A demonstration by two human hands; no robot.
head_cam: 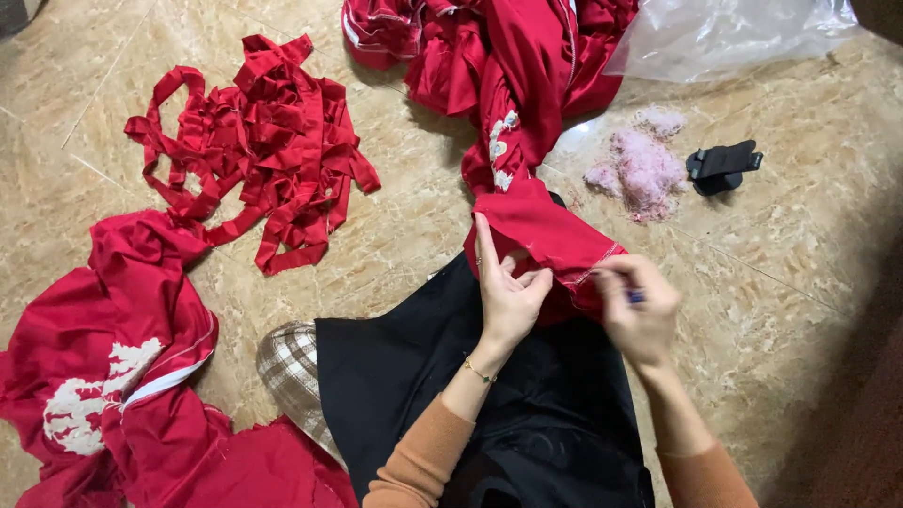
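Pinching the red garment's hem (555,249) with the left hand (508,296), right hand (640,306) gripping a small blue tool (637,296); ribbon pile (259,141) far left done, more garments (489,47) waiting.

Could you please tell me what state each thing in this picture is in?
Red garment: draped over the lap, seam edge pinched.
Left hand: holding the fabric.
Right hand: closed on a small blue tool.
Red strips: piled loose.
Pink fluff: heaped.
Plastic bag: crumpled.
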